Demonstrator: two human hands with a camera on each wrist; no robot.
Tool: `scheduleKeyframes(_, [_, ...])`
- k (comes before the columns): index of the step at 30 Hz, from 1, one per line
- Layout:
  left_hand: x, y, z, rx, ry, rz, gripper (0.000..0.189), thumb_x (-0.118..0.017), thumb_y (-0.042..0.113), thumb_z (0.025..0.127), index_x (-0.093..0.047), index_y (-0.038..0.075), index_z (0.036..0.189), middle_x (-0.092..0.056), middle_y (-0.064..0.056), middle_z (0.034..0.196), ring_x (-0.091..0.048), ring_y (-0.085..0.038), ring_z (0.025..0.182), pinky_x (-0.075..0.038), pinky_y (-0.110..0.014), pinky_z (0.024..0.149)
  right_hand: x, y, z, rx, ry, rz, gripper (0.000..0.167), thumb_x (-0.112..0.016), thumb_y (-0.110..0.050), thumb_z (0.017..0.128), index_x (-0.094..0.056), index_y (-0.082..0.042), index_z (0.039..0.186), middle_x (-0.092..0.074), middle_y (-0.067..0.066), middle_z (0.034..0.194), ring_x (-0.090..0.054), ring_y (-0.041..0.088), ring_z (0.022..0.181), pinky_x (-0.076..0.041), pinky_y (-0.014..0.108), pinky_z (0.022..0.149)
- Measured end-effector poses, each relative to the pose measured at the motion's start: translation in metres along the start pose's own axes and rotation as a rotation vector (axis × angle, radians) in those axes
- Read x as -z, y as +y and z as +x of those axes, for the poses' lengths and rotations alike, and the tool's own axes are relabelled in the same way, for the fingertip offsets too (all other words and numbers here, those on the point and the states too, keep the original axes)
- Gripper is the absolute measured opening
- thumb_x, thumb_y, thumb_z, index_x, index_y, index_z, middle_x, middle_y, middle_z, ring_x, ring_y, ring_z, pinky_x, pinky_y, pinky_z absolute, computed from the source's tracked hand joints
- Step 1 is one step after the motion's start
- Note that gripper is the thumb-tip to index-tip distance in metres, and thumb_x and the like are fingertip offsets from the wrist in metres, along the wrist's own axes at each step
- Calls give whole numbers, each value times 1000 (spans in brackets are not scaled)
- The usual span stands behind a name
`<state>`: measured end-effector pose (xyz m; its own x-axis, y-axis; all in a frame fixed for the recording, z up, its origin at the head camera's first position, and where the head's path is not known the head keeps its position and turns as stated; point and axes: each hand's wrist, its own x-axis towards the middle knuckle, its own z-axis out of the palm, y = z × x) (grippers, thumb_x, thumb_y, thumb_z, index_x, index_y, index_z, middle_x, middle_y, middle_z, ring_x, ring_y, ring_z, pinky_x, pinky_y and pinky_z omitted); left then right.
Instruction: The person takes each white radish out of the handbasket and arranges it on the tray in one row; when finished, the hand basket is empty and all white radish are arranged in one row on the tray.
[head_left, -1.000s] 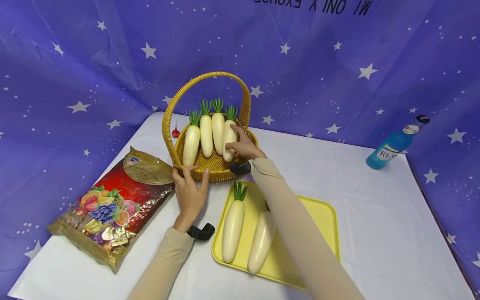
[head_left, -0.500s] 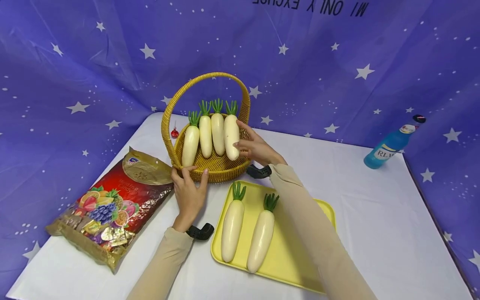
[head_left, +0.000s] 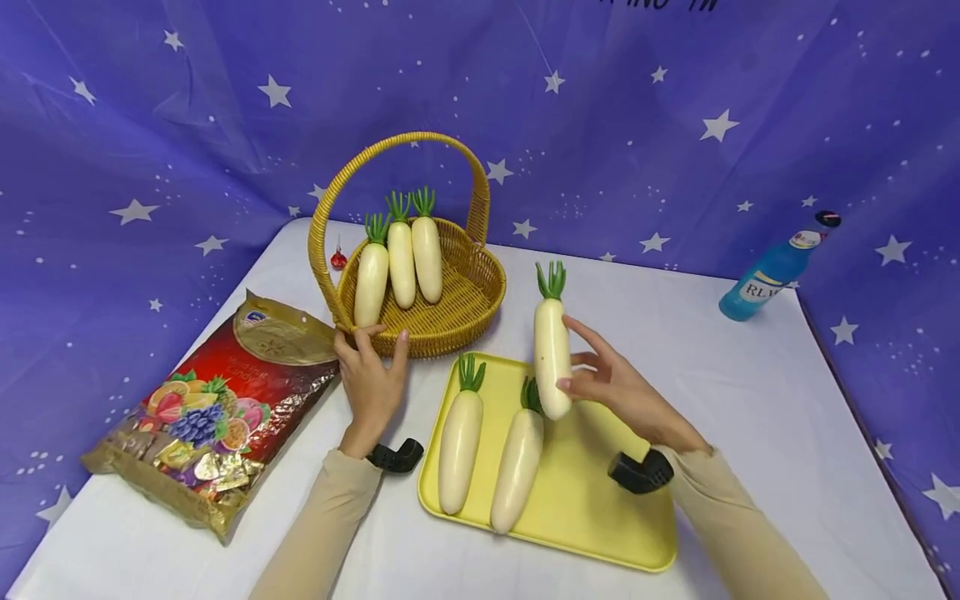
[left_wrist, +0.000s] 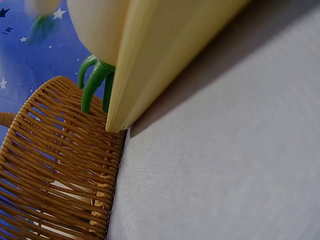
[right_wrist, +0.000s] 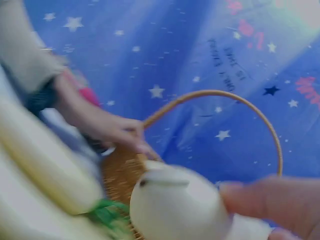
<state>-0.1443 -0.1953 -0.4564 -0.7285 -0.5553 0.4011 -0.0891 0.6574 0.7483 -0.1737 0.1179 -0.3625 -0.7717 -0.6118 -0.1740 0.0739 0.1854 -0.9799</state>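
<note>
My right hand (head_left: 622, 387) pinches a white radish (head_left: 552, 358) with a green top between thumb and fingers, upright above the yellow tray (head_left: 592, 508). In the right wrist view the rounded end of this radish (right_wrist: 175, 205) fills the lower middle. Two more radishes lie side by side on the tray, one left (head_left: 461, 450) and one in the middle (head_left: 517, 471). My left hand (head_left: 371, 383) holds the front left rim of the wicker basket (head_left: 472, 292). Three radishes (head_left: 401, 262) lean in the basket's left half. The left wrist view shows the basket's woven side (left_wrist: 60, 165), not the hand.
A large bag of mixed fruit candy (head_left: 225, 417) lies left of the basket. A small red lollipop (head_left: 338, 258) is behind the basket's left side. Far right stands a blue bottle (head_left: 772, 275). The basket's tall handle (head_left: 397, 143) arches over it. A starry purple cloth hangs behind.
My right hand has lifted the rightmost radish out of the basket and carried it right and toward me, over the tray. The left hand has stayed at the basket rim.
</note>
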Motion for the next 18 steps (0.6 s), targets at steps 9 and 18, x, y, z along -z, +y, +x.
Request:
scheduleKeyframes(9, [2, -1, 1, -1, -3, 7, 46, -50, 51, 86, -48, 12, 111, -20, -30, 136, -38, -46, 116, -32, -53, 93, -33, 55, -68, -235, 119, -52, 82, -69, -23, 80, -18, -39, 141, -46, 19, 116, -60, 16, 93, -50, 29, 77])
scheduleKeyframes(18, [1, -1, 1, -3, -15, 3, 47, -50, 51, 86, -48, 12, 111, -18, -31, 137, -35, -46, 120, -31, -54, 94, -62, 72, -82, -196, 101, -41, 84, -70, -21, 78, -17, -36, 142, -48, 18, 115, -63, 13, 91, -52, 26, 72])
